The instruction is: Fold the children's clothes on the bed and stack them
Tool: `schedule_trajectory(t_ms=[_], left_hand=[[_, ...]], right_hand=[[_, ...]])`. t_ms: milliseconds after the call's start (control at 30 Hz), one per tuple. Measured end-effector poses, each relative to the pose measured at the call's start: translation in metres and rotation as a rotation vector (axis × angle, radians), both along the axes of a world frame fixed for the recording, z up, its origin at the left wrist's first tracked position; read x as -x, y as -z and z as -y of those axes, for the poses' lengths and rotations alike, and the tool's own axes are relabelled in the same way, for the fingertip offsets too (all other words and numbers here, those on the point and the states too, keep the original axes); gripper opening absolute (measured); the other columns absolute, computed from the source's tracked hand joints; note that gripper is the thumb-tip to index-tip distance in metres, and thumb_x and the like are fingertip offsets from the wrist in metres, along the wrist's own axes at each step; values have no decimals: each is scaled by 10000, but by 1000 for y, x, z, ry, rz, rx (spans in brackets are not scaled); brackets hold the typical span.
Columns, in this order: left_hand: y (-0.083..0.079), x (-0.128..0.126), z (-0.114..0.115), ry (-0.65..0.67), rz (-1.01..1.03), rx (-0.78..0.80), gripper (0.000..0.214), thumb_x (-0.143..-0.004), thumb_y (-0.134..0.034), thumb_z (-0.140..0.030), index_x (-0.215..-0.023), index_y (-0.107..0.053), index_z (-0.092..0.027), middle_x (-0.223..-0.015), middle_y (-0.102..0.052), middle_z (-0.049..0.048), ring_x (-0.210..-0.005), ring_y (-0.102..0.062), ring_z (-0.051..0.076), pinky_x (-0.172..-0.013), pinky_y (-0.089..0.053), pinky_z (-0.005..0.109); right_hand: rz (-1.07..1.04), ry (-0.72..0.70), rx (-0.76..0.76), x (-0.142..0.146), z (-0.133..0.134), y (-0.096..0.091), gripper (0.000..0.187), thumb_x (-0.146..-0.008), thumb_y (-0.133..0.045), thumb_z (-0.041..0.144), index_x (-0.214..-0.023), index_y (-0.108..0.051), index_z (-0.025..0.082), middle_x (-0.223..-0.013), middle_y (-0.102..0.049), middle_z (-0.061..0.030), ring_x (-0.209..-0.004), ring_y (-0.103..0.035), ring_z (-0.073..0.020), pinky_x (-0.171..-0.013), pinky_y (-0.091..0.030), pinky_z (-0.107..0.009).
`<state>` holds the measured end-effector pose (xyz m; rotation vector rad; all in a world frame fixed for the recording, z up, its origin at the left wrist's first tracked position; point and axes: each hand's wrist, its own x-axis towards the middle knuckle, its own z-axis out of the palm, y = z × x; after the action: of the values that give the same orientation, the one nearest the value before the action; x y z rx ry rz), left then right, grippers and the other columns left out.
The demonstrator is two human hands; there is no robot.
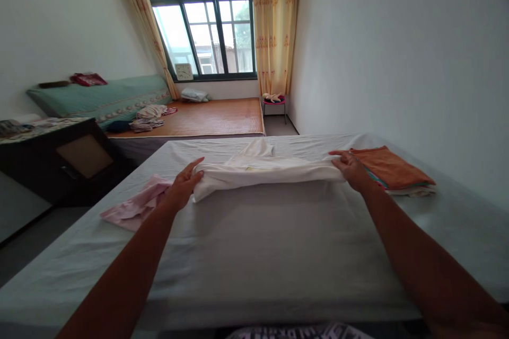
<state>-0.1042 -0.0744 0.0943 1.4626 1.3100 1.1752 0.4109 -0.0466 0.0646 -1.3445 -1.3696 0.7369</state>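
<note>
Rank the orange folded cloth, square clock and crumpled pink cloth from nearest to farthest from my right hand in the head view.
1. Orange folded cloth: right beside your right hand.
2. Crumpled pink cloth: on your left.
3. Square clock: far back, left.

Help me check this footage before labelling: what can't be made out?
All in the head view:
White cloth: full shape, hidden by its own folds.
Pink cloth: part behind the left forearm.
Layers under the orange cloth: mostly covered by it.
Clock: exact time, too small to read.
Patterned fabric: cut off by the bottom edge.
</note>
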Motion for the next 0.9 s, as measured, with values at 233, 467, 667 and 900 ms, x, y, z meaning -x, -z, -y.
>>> schedule_trajectory(t_ms=[233, 467, 667, 900], left_hand=[[17, 37, 26, 249, -245, 451, 728, -666, -721, -543, -1310, -558, -245, -607, -619, -6, -489, -558, 142, -438, -426, 226], [27, 39, -18, 24, -443, 229, 637, -544, -713, -616, -1027, -713, -201, -825, -716, 70, -702, -655, 221, -515, -488, 255], [27, -4, -92, 161, -659, -14, 574, -547, -686, -614, -932, -752, -193, -1055, -720, 125, -962, -645, 301, -854, -486, 353], [49, -40, -155, 136, -956, -52, 441, -637, -703, -383, -1054, -735, -242, -1042, -726, 78, -1009, -643, 278, -892, -462, 324]], right_hand=[[213, 53, 371, -52, 6, 32, 292, -596, -753, 300, -858, -705, 181, -783, -689, -69, -589, -581, -167, -474, -439, -251], [609, 17, 180, -61, -23, 45, 265, -746, -626, 362, -938, -699, 194, -978, -719, -93, -875, -655, -243, -815, -505, -346], [837, 70, 159, -44, -69, 47, 381, -800, -582, 305, -1140, -643, 144, -1205, -647, -165, -1118, -595, -289, -993, -410, -393], [969, 9, 242, -20, -96, 46, 342, -718, -665, 291, -1040, -701, 181, -1027, -721, -101, -932, -658, -225, -812, -476, -284]])
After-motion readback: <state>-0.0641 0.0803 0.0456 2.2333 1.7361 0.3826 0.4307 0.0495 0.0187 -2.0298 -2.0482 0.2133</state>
